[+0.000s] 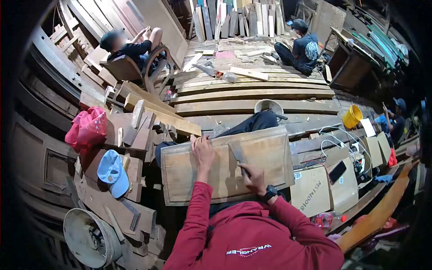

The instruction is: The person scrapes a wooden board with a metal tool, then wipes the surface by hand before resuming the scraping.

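A rectangular wooden panel (pixel 218 182) lies across my lap, its surface pale brown with a darker border. My left hand (pixel 202 152) is at the far edge of it, left of the middle, with the fingers bent onto that edge. My right hand (pixel 254 177), with a dark watch on the wrist, is closed around the handle of a scraper (pixel 236 152). The flat metal blade points away from me and to the left, over the panel's face. A shadow falls beside the blade.
On the left are a blue cap (pixel 112 173), a pink bag (pixel 87 128) and a bucket (pixel 90 238). Cardboard (pixel 310 191) with a phone (pixel 337 172) and cables is at right. Stacked planks (pixel 256 106) lie ahead. One person (pixel 135 49) sits on a chair; another (pixel 303 47) sits on the floor.
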`<action>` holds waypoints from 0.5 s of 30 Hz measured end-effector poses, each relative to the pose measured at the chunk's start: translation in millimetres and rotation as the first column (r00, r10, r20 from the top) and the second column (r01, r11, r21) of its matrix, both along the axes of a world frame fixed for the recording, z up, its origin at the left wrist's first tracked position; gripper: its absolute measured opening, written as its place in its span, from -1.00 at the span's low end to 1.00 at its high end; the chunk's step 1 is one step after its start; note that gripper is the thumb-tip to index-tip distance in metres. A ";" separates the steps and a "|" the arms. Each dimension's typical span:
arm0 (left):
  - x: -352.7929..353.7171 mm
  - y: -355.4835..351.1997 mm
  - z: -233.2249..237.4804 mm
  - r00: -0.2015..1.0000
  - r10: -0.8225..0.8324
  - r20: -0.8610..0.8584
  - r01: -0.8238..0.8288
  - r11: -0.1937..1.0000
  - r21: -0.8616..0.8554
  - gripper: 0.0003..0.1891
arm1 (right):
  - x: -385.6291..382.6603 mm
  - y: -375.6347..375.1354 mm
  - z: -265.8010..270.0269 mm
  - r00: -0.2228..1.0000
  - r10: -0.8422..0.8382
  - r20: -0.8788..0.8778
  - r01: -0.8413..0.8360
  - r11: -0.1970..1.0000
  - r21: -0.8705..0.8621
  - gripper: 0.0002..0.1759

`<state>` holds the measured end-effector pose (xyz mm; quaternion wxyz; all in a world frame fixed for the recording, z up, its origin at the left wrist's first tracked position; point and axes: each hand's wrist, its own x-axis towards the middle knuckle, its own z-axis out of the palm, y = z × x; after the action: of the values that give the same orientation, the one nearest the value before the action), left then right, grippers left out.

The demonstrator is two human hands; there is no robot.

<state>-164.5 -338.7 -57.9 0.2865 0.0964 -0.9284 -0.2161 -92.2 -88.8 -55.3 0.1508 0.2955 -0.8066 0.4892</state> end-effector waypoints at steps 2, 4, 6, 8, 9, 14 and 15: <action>-2.2 -1.6 1.5 1.000 -0.019 -0.015 0.019 1.000 0.002 -0.72 | 3.5 6.7 2.1 1.000 0.021 -0.002 -0.021 1.000 0.011 -0.46; 5.6 0.2 6.6 0.999 -0.013 -0.035 0.014 0.999 0.031 -0.71 | 4.8 -3.2 4.0 1.000 -0.002 -0.002 0.002 0.999 0.042 -0.52; 6.2 5.2 11.8 0.997 0.003 -0.083 0.004 0.997 0.083 -0.71 | 2.6 -11.5 4.4 0.999 -0.041 0.006 0.041 0.998 0.049 -0.56; 2.3 -0.1 7.1 0.998 -0.004 -0.062 0.016 0.982 0.186 -0.69 | -1.2 -1.0 6.7 0.999 -0.041 -0.002 0.041 0.999 0.023 -0.52; 0.0 -3.6 5.8 0.998 -0.006 -0.055 0.018 0.971 0.237 -0.69 | -4.3 3.4 7.9 0.999 -0.037 -0.009 0.037 0.999 0.010 -0.49; -1.6 -9.0 -14.3 0.984 -0.005 -0.178 0.023 0.995 0.098 -0.66 | 7.3 -1.8 1.9 1.000 -0.009 0.023 0.009 1.000 0.006 -0.54; 0.5 -7.8 -9.1 0.990 -0.011 -0.137 0.028 0.992 0.122 -0.66 | 3.0 -3.6 2.9 0.998 -0.024 0.063 0.023 1.000 0.009 -0.56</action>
<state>-164.0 -346.5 -67.0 0.3406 0.0897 -0.8924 -0.2820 -89.2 -92.4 -52.4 0.1298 0.2712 -0.8164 0.4931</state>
